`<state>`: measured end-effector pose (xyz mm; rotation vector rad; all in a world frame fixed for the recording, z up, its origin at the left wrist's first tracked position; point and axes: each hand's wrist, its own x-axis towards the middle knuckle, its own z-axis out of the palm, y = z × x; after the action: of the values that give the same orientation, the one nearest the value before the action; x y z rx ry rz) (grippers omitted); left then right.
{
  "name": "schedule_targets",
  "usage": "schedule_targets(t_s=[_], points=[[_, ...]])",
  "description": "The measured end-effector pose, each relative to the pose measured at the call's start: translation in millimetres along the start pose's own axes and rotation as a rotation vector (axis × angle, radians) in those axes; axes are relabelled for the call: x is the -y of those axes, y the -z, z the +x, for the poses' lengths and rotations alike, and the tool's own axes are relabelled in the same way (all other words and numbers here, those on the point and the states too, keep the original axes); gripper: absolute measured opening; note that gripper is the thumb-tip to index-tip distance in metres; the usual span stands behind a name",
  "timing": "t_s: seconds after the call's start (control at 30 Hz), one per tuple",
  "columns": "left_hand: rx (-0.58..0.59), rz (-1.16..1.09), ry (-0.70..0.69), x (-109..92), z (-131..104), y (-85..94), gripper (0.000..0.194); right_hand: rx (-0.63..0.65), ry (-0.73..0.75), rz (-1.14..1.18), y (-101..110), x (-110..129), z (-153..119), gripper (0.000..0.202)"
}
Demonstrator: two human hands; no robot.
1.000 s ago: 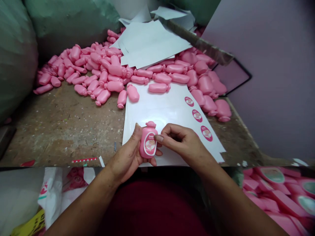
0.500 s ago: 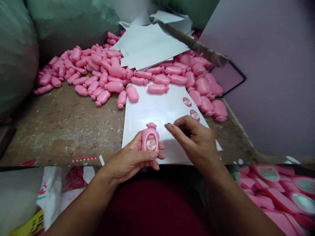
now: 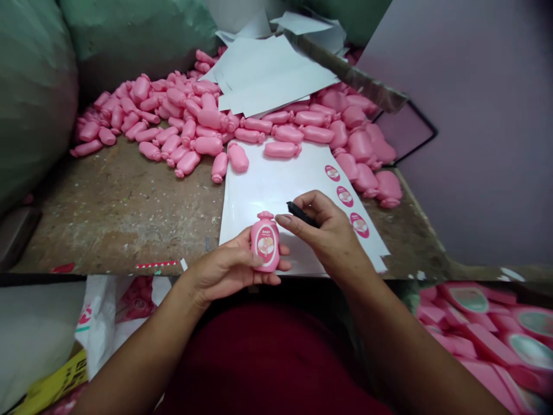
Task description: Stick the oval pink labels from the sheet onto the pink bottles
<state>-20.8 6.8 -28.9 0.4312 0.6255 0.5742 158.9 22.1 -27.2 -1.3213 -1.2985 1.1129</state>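
One small pink plastic bottle (image 3: 265,240) rests in my left hand (image 3: 231,264), fingers curled behind and thumb at its lower front, apparently steadying it so the oval label (image 3: 265,248) faces me. My right hand (image 3: 330,225) is closed around a slim black tool (image 3: 302,214), its tip held off the label, perhaps to avoid marking it. The sticker sheet (image 3: 272,184) lies just beyond, seemingly for easy reach.
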Motion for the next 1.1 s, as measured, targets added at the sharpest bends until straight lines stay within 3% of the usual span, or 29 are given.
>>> schedule_targets(t_s=[0.07,0.13,0.3,0.4,0.43,0.5,0.6,0.7,0.77,0.87,0.97,1.03,1.1], points=[[-0.055,0.037,-0.012,-4,-10,5.5,0.052,0.015,-0.019,-0.024,1,-3,-1,0.029],[-0.159,0.209,-0.020,-12,-36,15.2,0.051,0.023,-0.050,-0.062,5,-6,-1,0.029],[-0.513,1.032,0.106,-44,-146,50.6,0.048,-0.008,-0.095,-0.154,17,-12,4,0.031],[-0.780,1.307,0.045,-60,-176,63.2,0.053,-0.006,-0.067,-0.225,19,-13,6,0.035],[-0.849,1.360,-0.018,-64,-171,64.8,0.054,0.007,-0.052,-0.266,18,-13,6,0.036],[-0.903,1.486,-0.161,-75,-139,65.9,0.051,0.047,-0.022,-0.368,14,-12,5,0.037],[-0.778,1.962,-0.464,-97,-58,68.9,0.046,0.093,0.029,-0.522,7,-10,4,0.034],[-0.662,2.060,-0.524,-123,21,78.5,0.052,0.134,0.089,-0.630,0,-12,2,0.029],[-0.563,2.104,-0.525,-136,55,87.9,0.048,0.182,0.143,-0.685,-5,-14,0,0.024],[-0.475,2.159,-0.505,-147,73,103.1,0.046,0.235,0.203,-0.731,-10,-18,-4,0.021],[-0.464,2.191,-0.475,-149,66,115.1,0.046,0.264,0.138,-0.629,-4,-15,-7,0.020],[-0.476,2.185,-0.464,-149,57,119.4,0.043,0.192,0.061,-0.519,12,-13,-7,0.021],[-0.513,2.149,-0.472,-149,48,120.2,0.038,0.007,0.019,-0.475,37,-12,-5,0.022]])
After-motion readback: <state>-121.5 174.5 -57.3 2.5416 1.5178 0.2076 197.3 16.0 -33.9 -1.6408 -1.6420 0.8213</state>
